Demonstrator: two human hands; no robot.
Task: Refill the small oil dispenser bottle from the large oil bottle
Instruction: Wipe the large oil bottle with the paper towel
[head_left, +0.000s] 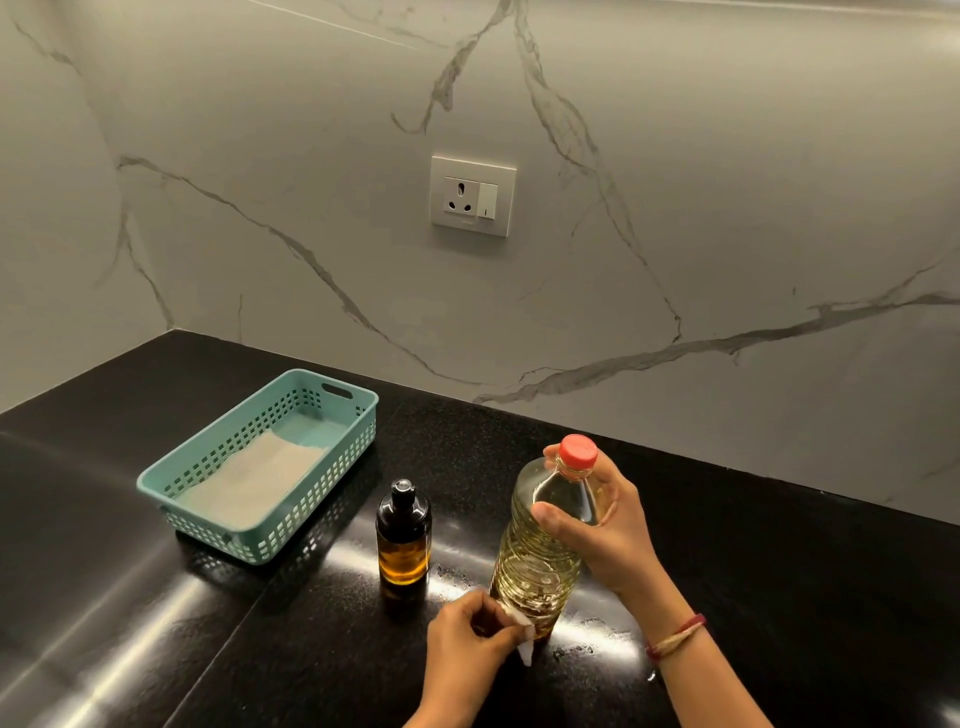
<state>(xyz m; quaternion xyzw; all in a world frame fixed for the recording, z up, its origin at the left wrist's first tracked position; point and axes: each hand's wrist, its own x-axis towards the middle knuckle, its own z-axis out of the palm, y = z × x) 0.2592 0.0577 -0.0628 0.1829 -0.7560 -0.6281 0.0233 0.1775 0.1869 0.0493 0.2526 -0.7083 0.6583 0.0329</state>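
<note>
The large clear oil bottle (540, 551) with a red cap stands upright on the black counter (753, 571), holding pale yellow oil. My right hand (597, 525) grips its upper part just below the neck. My left hand (467, 639) holds a small white tissue (522, 636) pressed against the bottle's base. The small amber dispenser bottle (403, 540) with a black top stands upright just left of the large bottle, untouched, with oil in its lower half.
A teal perforated plastic basket (249, 525) with white paper lying in it sits at the left of the counter. A marble wall with a socket (472, 196) rises behind. Wet smears glisten on the counter around the large bottle.
</note>
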